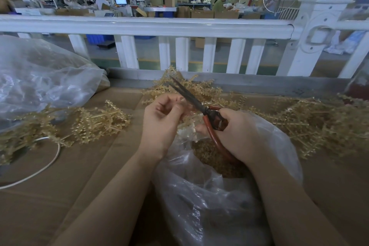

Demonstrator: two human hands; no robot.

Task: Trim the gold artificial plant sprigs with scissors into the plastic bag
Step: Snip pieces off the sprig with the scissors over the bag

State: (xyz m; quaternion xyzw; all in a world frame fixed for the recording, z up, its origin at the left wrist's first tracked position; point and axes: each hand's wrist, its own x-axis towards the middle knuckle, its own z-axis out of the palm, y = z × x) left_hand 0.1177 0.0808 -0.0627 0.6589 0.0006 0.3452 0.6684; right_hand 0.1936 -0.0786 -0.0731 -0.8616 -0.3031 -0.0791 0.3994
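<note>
Flat brown cardboard-covered work table (83,189), strewn with heaps of gold artificial plant sprigs (95,122) at left, centre and right, a thin white cord (42,168) looped at left, a bulging clear plastic bag (36,78) set at far left, an open clear plastic bag (209,195) of gold trimmings placed at the near edge

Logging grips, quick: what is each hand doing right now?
Left hand: pinches a gold sprig.
Right hand: grips the scissors.

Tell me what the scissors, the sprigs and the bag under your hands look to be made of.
Scissors: dark, dull metal blades, apparently tarnished; glossy reddish handles, probably plastic-coated. Gold sprigs: likely moulded plastic, translucent amber-gold with stiff straight stems. Plastic bag: thin clear film, crinkled with shiny highlights, trimmings showing through. Work surface: matte brown cardboard, seams visible.
</note>
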